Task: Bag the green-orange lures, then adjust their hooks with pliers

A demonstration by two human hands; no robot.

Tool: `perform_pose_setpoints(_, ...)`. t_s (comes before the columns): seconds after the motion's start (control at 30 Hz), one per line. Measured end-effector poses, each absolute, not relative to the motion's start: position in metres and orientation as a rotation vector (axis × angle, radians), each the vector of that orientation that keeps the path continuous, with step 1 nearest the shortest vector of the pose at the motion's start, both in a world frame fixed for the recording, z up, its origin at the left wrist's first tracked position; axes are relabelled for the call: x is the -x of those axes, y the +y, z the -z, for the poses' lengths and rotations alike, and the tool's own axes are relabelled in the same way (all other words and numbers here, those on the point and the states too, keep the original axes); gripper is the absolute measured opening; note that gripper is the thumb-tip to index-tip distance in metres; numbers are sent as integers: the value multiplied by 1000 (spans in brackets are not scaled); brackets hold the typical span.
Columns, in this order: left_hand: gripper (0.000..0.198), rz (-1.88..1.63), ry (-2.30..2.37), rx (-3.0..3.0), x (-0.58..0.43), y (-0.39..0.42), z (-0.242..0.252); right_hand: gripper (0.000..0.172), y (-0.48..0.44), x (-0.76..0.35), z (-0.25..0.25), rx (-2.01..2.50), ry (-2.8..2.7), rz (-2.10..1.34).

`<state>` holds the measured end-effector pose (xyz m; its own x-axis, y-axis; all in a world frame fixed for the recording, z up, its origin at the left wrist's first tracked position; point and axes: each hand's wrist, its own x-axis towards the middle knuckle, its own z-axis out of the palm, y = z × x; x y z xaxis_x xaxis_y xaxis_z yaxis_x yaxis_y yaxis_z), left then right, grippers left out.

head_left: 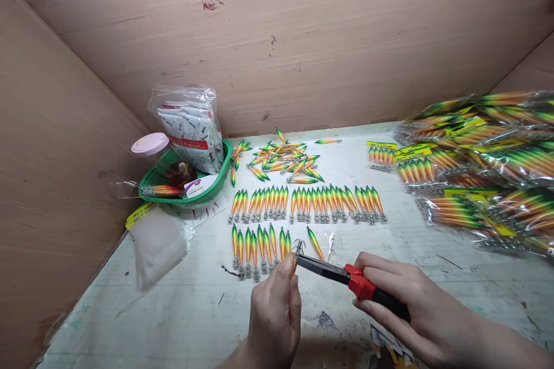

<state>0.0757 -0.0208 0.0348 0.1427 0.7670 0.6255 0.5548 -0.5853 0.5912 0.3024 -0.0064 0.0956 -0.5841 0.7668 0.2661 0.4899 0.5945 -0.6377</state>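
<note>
Between its thumb and fingers my left hand [277, 305] pinches a lure [295, 266], hooks upward; most of its body is hidden by the fingers. My right hand [407, 305] is closed around long-nose pliers [361, 283] with red and black handles. The pliers' tips touch or nearly touch the lure just below its hooks. Behind my left hand stands a shorter row of green, yellow and orange lures [254, 248], and a longer row [315, 202] lies beyond it. A single lure [315, 242] rests just behind the pliers. Farther back is a loose pile of lures [283, 158].
At the left, a green basket [208, 191] holds bagged packets [190, 132] and a pink-lidded container [149, 144]. Clear empty bags [158, 248] lie before it. Bagged lures [497, 161] are heaped at the right. Wooden panels [277, 40] enclose the back and left side.
</note>
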Motion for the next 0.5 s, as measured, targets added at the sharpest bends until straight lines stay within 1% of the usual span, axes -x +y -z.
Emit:
perform_pose_setpoints(0.07,37,-1421,1335,-2140,-78,-23,-31,14,-7,-302,-95,980,-2262,-729)
perform_pose_setpoints(0.17,29,-1348,1419,-1769,-85,-29,-30,15,-6,-300,-93,974,-2227,-836)
perform_pose_setpoints(0.33,39,-1228,1297,-1190,-89,-26,-43,18,-6,-302,-85,1014,-2234,-935)
perform_pose_setpoints(0.4,38,-1235,1281,-1097,-80,-19,-48,19,-5,-307,-75,1109,-2261,-864)
perform_pose_setpoints(0.5,29,-1271,1326,-1219,-59,-7,-50,22,-1,-313,-52,1376,-2243,-591)
